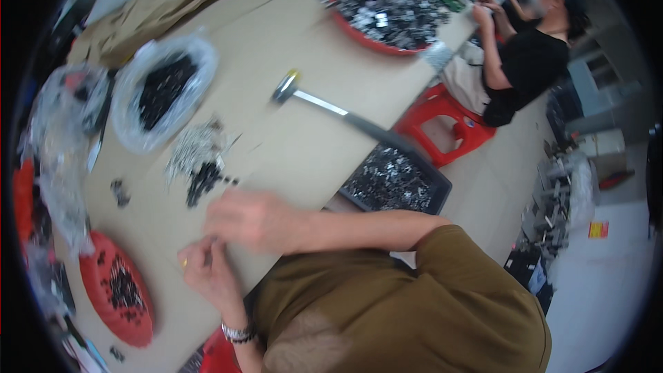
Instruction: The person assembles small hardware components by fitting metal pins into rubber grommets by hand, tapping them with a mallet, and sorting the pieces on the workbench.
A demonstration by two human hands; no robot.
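My left hand (210,273), with a ring and a wrist band, is closed in a pinch at the table's front edge. My right hand (255,220) reaches across and meets it, its fingers bent together and smeared by motion. Whatever the fingertips hold is too small and blurred to make out. Just beyond my hands lies a small pile of short black pieces (202,183), touching a heap of thin pale strips (200,146). To the left, a red oval basket (138,328) holds small black and shiny pieces (124,289).
A hammer (321,102) lies on the table (276,159). Behind the strips stands a plastic-lined tub (205,55) of black pieces. A red basin (373,43) heaped with dark parts and a dark bin (440,190) are right. Another person (528,62) sits on a red stool (414,121).
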